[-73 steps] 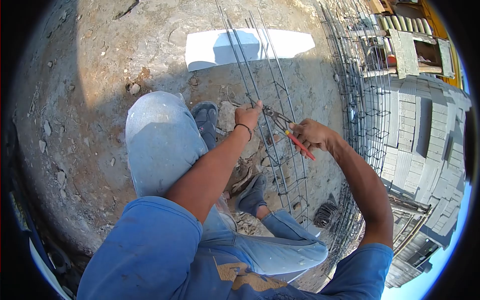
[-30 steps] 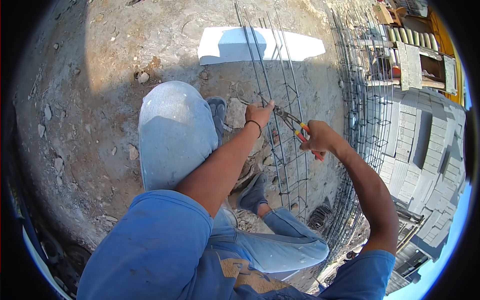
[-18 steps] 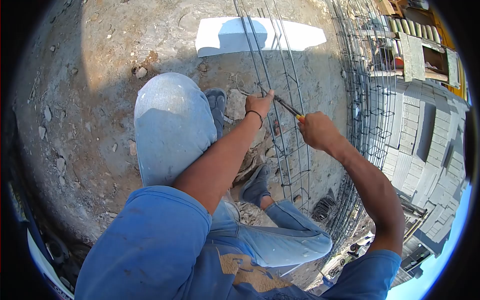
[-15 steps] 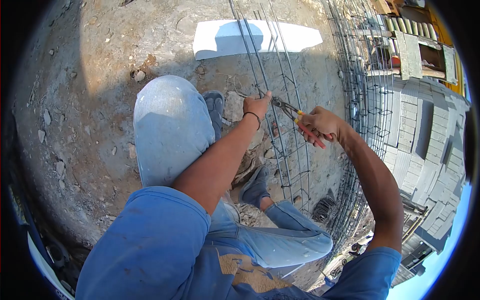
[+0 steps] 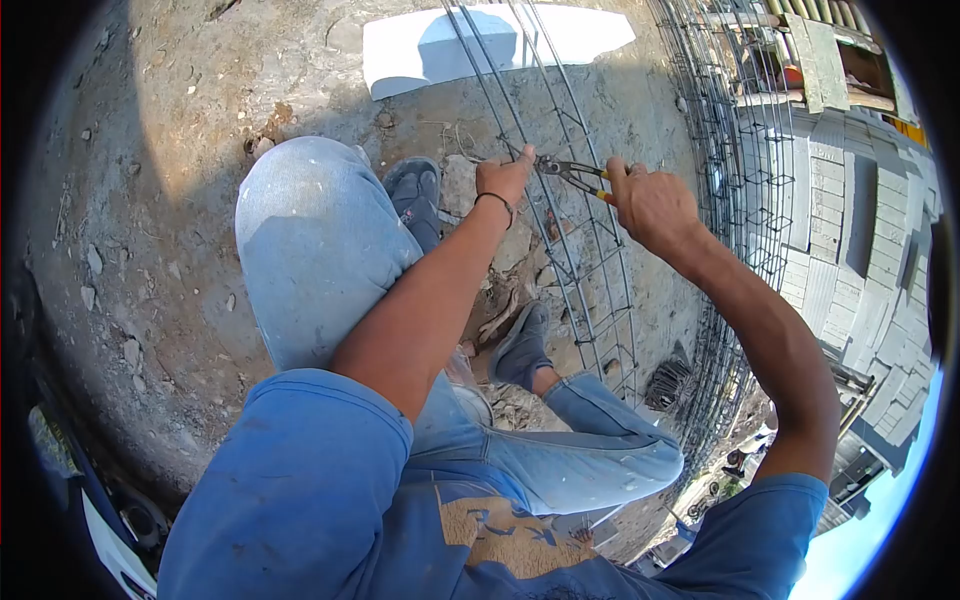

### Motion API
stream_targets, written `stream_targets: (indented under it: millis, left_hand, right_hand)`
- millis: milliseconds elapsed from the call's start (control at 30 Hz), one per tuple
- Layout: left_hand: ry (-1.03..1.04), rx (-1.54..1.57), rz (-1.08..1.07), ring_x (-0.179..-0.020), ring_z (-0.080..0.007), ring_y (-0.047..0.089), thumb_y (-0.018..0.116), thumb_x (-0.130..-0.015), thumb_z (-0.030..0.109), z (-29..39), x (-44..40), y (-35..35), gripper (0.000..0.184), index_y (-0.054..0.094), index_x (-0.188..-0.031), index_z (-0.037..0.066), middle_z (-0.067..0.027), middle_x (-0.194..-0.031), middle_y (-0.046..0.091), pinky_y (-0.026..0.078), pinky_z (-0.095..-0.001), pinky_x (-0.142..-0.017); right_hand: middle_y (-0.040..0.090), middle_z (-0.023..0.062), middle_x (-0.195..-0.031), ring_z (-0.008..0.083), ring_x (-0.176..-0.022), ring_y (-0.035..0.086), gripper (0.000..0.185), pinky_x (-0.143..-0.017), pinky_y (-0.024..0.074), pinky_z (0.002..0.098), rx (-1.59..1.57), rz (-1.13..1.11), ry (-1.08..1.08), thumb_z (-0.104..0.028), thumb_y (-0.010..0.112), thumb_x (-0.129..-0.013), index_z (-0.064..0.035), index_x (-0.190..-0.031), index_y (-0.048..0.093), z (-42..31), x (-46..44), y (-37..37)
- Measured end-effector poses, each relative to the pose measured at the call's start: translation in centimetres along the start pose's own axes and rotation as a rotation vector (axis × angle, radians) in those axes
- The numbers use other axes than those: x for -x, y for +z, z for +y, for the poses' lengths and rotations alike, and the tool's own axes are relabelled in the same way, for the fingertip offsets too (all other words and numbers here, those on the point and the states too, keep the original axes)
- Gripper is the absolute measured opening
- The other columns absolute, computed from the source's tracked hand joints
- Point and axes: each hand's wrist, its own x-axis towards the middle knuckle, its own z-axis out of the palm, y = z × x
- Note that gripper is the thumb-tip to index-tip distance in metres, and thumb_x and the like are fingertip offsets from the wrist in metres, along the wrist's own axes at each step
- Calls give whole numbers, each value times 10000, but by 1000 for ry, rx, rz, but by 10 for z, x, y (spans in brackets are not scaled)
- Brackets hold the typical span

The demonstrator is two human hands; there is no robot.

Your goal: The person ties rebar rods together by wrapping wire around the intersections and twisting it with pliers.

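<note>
A long rebar cage point(image 5: 570, 262) of thin bars with cross ties runs from the top centre down between my feet. My left hand point(image 5: 505, 180) is closed at its left bar, thumb and finger pressed together; what they pinch is too small to make out. Pincers point(image 5: 572, 172) with red and yellow handles are in my right hand point(image 5: 655, 205), whose fingers wrap round the grips. The handles stand somewhat apart, and the pincer head is beside my left fingertips at the bar.
A white board point(image 5: 495, 45) lies under the far end of the cage. More rebar cages point(image 5: 745, 190) are piled at the right, near stacked grey blocks point(image 5: 835, 220). A bundle of dark wire point(image 5: 670, 382) lies by the pile. Stones dot the dirt ground.
The pincers have swung to a flatter angle, and my right hand has risen and turned knuckles-up over the handles. My left hand stays at the bar. The whole view has shifted slightly.
</note>
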Motion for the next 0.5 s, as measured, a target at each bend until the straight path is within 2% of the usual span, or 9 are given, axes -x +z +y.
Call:
stream_targets:
  millis: [33,67,200,233,300,333,367,433,500]
  left_hand:
    - [3,30,6,-773,-205,519,784,-871,498,-1,1,1,511,727,-863,-10,-79,-836,636,442,-433,-711]
    - [7,62,12,-810,-209,534,780,-874,503,-1,1,2,514,740,-913,-8,-89,-893,655,453,-435,-739]
    - [17,29,-18,-848,-218,557,787,-868,503,-13,-12,3,527,743,-974,-12,-104,-968,675,467,-424,-768]
    - [2,47,5,-842,-217,557,790,-864,505,-13,-11,4,534,743,-968,-17,-99,-958,678,468,-428,-770]
    - [-3,74,29,-836,-217,557,794,-860,508,-12,-17,6,541,744,-961,-22,-94,-948,682,468,-432,-771]
    - [42,90,-1,-834,-210,565,795,-862,498,-18,-28,6,537,739,-951,-28,-83,-939,683,473,-417,-778]
    - [72,103,-29,-833,-202,572,797,-863,489,-27,-31,6,533,734,-942,-35,-71,-930,684,477,-403,-784]
    - [89,64,25,-842,-195,595,781,-880,478,-24,-14,5,515,727,-945,-30,-71,-930,694,483,-380,-786]
    - [143,20,73,-850,-188,618,765,-897,466,-8,-2,10,497,721,-948,-26,-71,-929,703,489,-356,-788]
  right_hand:
    - [671,181,-788,282,-719,700,376,-634,561,448,-13,-9,9,-280,655,-966,76,-1048,564,-6,1,-5]
    - [674,179,-778,282,-693,701,358,-616,564,440,-104,-124,35,-273,655,-964,72,-1028,581,-9,1,-13]
    - [688,168,-739,284,-588,705,302,-545,578,410,-471,-557,124,-243,655,-955,59,-946,648,-12,-5,-31]
    - [688,168,-739,284,-588,705,302,-545,578,410,-479,-556,131,-243,655,-955,59,-946,648,-3,-3,-15]
    - [669,141,-681,217,-502,673,339,-451,567,333,-2009,-847,186,-278,628,-997,54,-934,653,21,3,44]
    - [664,129,-672,188,-505,670,381,-431,564,283,-2115,-844,110,-309,595,-1025,59,-942,644,15,12,59]
    - [664,129,-672,188,-505,670,381,-431,564,283,-2117,-853,110,-309,595,-1025,59,-942,644,3,19,70]
    - [649,132,-662,198,-463,639,377,-421,560,306,-2405,-682,79,-304,593,-1023,66,-964,636,-33,36,87]
    - [637,134,-651,198,-439,615,383,-409,549,305,-2546,-562,121,-309,586,-1026,67,-971,631,-64,61,98]
